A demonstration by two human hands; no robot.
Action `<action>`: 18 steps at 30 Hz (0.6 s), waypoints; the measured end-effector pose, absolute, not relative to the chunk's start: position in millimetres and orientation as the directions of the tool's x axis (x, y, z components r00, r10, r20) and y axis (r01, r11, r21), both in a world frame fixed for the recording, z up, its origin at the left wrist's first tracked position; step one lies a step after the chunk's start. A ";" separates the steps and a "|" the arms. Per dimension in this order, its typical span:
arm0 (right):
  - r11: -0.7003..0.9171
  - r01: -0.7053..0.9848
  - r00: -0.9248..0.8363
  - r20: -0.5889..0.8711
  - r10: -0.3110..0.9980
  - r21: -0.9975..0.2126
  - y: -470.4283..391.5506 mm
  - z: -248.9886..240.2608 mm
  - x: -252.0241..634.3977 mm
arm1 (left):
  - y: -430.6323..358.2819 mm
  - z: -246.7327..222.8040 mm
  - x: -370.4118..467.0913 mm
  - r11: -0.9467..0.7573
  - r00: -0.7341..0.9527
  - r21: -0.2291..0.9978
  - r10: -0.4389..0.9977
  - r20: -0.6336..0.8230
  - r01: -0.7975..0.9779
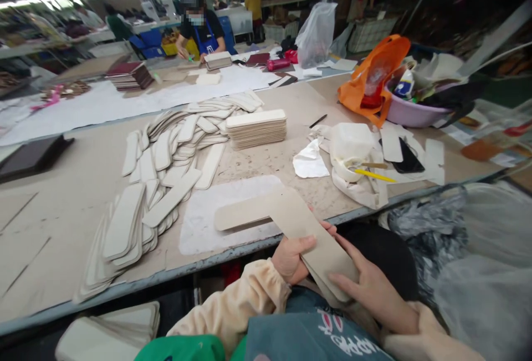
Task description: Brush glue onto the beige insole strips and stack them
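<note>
Between my two hands is a small stack of long beige panels point(310, 231) with rounded corners, held over the table's front edge. My left hand point(293, 257) grips the near side, its thumb lying on top. Along the other side, my right hand point(363, 275) closes on the panels' lower end with its thumb on the upper face. Partly under the held panels, another beige panel point(243, 211) lies crosswise over a white sheet point(199, 233). To the left spreads a loose heap of cream panels point(170, 145). Behind it stands a neat stack of panels point(257, 131).
At the right are a white plastic tub point(351, 142), a yellow stick point(376, 175), crumpled paper point(311, 160), an orange bag point(366, 84) and a lilac basin point(415, 113). More panels point(112, 330) lie below the table edge. A co-worker point(203, 26) works across the table.
</note>
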State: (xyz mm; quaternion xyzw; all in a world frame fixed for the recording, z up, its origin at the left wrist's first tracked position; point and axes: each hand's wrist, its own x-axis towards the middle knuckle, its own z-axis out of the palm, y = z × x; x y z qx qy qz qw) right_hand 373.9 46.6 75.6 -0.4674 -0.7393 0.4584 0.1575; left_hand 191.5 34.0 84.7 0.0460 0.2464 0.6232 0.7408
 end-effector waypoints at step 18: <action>0.356 0.514 -0.643 -0.076 0.762 -0.780 196.9 74.5 225.7 | 0.3 67.4 11.9 0.232 -0.773 0.964 0.633 -0.046 0.132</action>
